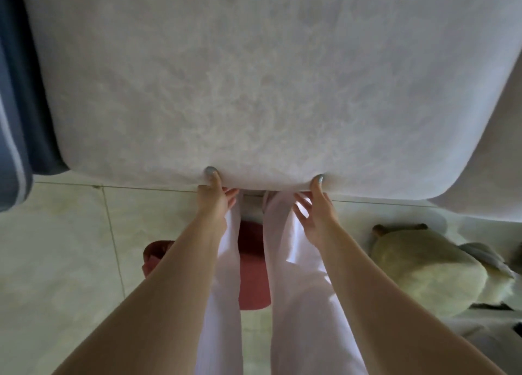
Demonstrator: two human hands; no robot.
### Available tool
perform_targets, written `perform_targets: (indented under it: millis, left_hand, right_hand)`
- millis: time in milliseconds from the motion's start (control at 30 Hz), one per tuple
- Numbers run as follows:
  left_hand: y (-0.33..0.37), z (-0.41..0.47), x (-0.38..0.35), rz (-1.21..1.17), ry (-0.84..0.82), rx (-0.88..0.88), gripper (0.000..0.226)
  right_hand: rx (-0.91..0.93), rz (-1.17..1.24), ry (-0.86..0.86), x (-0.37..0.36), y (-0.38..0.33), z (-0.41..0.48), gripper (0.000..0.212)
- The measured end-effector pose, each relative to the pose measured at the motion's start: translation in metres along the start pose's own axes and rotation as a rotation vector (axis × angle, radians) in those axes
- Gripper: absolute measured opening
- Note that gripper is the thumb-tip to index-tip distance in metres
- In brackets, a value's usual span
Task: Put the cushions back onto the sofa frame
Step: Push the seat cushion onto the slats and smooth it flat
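Observation:
A large white cushion (268, 78) with a fleecy surface and rounded corners fills the upper two thirds of the view. My left hand (216, 196) grips its near edge, thumb on top and fingers curled underneath. My right hand (317, 205) holds the same edge a little to the right, thumb pressed on top and fingers spread below. A dark blue padded part (19, 106) with a pale stripe runs down the left side, touching the cushion. Whether the cushion lies on the sofa frame is hidden.
Below the cushion lies a pale tiled floor (70, 247). A red mat (251, 264) sits under my white-trousered legs. A cream round cushion (423, 267) rests on the floor at the right, with a white surface (491, 182) above it.

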State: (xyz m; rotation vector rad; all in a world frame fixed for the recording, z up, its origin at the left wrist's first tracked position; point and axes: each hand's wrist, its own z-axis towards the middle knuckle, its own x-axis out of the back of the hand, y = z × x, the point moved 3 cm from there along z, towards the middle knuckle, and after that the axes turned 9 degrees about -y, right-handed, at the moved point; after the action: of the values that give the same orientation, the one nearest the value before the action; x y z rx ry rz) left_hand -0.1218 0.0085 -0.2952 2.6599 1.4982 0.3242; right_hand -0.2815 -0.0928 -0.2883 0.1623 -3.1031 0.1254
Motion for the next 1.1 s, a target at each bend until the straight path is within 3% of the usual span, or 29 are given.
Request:
perform_targets:
  millis: [100, 233, 400, 567, 767, 900, 1000, 1100]
  left_hand:
    - [0.001, 0.002, 0.007, 0.015, 0.019, -0.102, 0.046]
    - [-0.001, -0.006, 0.023, 0.138, 0.068, -0.168, 0.042]
    - [0.016, -0.059, 0.025, 0.041, 0.021, -0.273, 0.033]
    - [0.050, -0.138, 0.028, 0.112, 0.042, -0.380, 0.036]
    - [0.110, -0.245, 0.029, 0.198, 0.099, -0.536, 0.042]
    - [0.146, -0.313, 0.029, 0.230, 0.096, -0.646, 0.043]
    - [0.172, -0.357, 0.038, 0.230, 0.071, -0.700, 0.042]
    - [0.195, -0.391, 0.049, 0.261, 0.065, -0.742, 0.042]
  right_hand:
    - [0.030, 0.065, 0.062, -0.006, -0.001, -0.003, 0.028]
    - [0.064, 0.025, 0.101, -0.004, -0.004, -0.018, 0.024]
    - [0.120, 0.077, 0.075, -0.004, -0.009, -0.062, 0.021]
    - [0.167, 0.109, 0.042, -0.007, -0.036, -0.138, 0.020]
    - [0.355, 0.137, -0.091, -0.016, -0.089, -0.249, 0.021]
    - [0.472, 0.121, -0.166, -0.022, -0.123, -0.324, 0.038]
    - [0.465, 0.053, -0.209, -0.027, -0.139, -0.374, 0.018]
    - [0.452, 0.003, -0.225, -0.033, -0.150, -0.419, 0.021]
